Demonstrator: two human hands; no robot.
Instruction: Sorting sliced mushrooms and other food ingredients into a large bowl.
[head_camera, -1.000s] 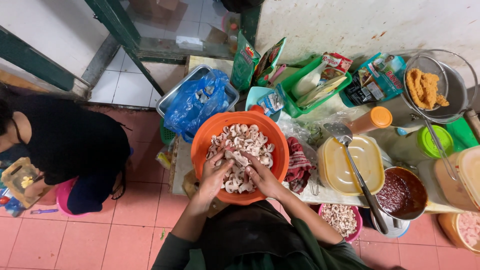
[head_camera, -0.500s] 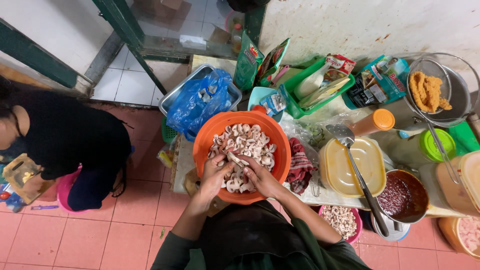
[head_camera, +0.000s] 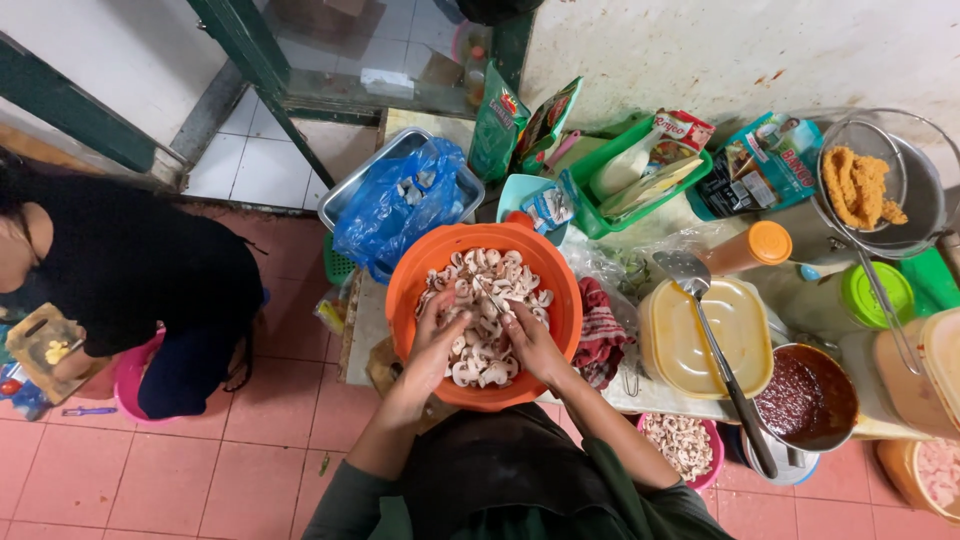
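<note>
An orange bowl (head_camera: 410, 275) full of pale mushroom pieces (head_camera: 500, 275) sits on the low table in front of me. Both hands are inside it, over the near half of the heap. My left hand (head_camera: 438, 332) and my right hand (head_camera: 528, 345) meet at their fingertips, pinching one mushroom piece (head_camera: 491, 300) between them. My forearms in dark green sleeves come up from the bottom edge.
A blue plastic bag (head_camera: 395, 205) lies in a metal tray behind the bowl. To the right are a red cloth (head_camera: 600, 330), a yellow lidded tub (head_camera: 690, 335) with a spatula, a pot of red sauce (head_camera: 805, 395) and a green basket (head_camera: 640, 170). A person in black (head_camera: 130, 270) crouches at left.
My hands stay in the bowl and have drawn a little closer at the fingertips over one piece. The crouching person has barely moved.
</note>
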